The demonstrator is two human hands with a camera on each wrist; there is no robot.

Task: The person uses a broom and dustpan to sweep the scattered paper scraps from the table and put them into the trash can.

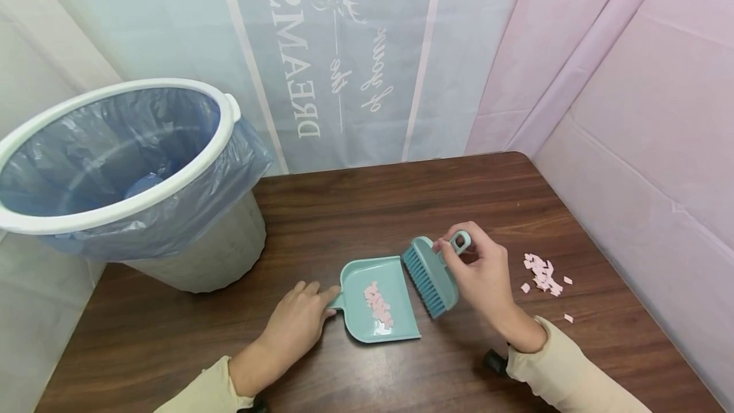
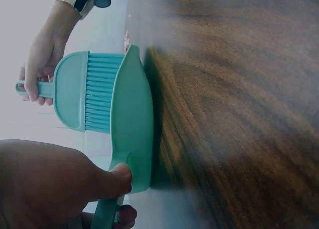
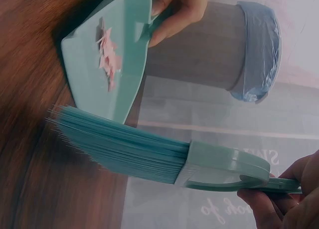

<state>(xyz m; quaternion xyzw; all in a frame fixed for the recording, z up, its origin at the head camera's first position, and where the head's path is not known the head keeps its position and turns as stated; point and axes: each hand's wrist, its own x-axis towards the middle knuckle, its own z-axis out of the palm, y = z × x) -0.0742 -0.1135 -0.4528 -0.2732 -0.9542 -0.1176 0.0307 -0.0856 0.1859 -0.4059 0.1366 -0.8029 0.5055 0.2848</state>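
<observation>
A teal dustpan [image 1: 358, 273] lies on the wooden table, pink paper scraps [image 1: 377, 304] in its middle. My left hand [image 1: 295, 324] pinches its handle; in the left wrist view the thumb of that hand [image 2: 55, 181] presses on the handle's top. My right hand [image 1: 484, 273] holds a teal brush [image 1: 441, 273] by its looped handle, bristles down, just right of the dustpan's front edge. In the right wrist view the bristles [image 3: 124, 146] are beside the dustpan [image 3: 134, 44], and the fingers of my right hand [image 3: 294, 204] grip the handle's end.
More pink scraps [image 1: 541, 275] lie on the table [image 1: 401, 202] to the right of my right hand, a few apart from the pile. A large bin [image 1: 201, 253] with a blue bag and white rim stands at the left. Printed cloth hangs behind.
</observation>
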